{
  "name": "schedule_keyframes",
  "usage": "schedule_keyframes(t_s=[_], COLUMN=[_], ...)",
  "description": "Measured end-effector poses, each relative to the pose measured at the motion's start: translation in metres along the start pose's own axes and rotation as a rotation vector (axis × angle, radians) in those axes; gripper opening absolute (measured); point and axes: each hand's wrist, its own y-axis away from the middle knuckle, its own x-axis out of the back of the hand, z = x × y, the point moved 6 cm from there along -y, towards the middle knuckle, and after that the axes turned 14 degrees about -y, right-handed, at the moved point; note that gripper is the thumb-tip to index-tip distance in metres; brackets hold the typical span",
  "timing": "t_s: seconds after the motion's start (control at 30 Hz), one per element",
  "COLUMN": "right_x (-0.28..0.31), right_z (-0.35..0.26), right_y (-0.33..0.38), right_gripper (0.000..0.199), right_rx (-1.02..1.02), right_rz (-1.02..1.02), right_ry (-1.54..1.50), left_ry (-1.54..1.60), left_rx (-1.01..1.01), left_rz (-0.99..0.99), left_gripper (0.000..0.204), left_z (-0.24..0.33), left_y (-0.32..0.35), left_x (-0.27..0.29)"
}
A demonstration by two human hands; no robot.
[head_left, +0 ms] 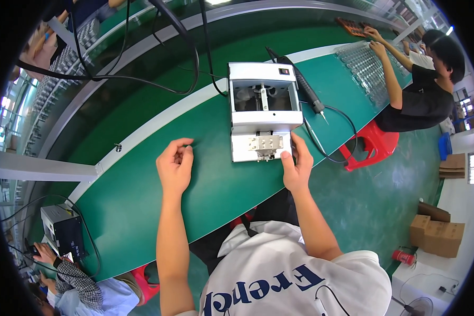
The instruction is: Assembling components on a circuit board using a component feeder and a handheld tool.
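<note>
A white screw feeder (pixel 266 122) stands on the green table in front of me, with a windowed bin and a metal block (pixel 266 145) on its low front ledge. My right hand (pixel 298 166) grips the ledge's right front corner, thumb at the front and fingers along the side. To the feeder's left, my left hand (pixel 175 166) rests on the table, apart from it. Its index finger reaches out, the others curl loosely, and nothing shows in it. Right of the feeder lies a dark electric screwdriver (pixel 309 94), its bit pointing toward me.
Black cables (pixel 195 58) hang over the far side. At lower left, a person works beside a dark box (pixel 63 231). At upper right, another person handles clear plastic trays (pixel 366 68). A red stool (pixel 371 145) stands by the table's right edge, cardboard boxes (pixel 436 234) beyond.
</note>
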Motion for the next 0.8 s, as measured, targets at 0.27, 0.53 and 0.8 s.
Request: schedule_keyframes(t_s=[0.27,0.53,0.8], right_x=[-0.003,-0.005,-0.002], right_z=[-0.006,-0.012,-0.016], right_y=[-0.001,-0.003,-0.005], right_gripper=[0.052,0.05,0.05], right_rx=[0.031,0.034,0.061], right_rz=[0.007,0.011,0.02], right_ry=[0.013,0.026,0.031], left_ry=[0.014,0.012,0.031], left_rx=[-0.022,-0.028,-0.012], left_rz=[-0.014,-0.011,-0.009], left_gripper=[0.013,0.013,0.012], left_z=[-0.008,-0.007,-0.003], left_y=[0.0,0.001,0.0], left_x=[-0.001,-0.001,-0.002])
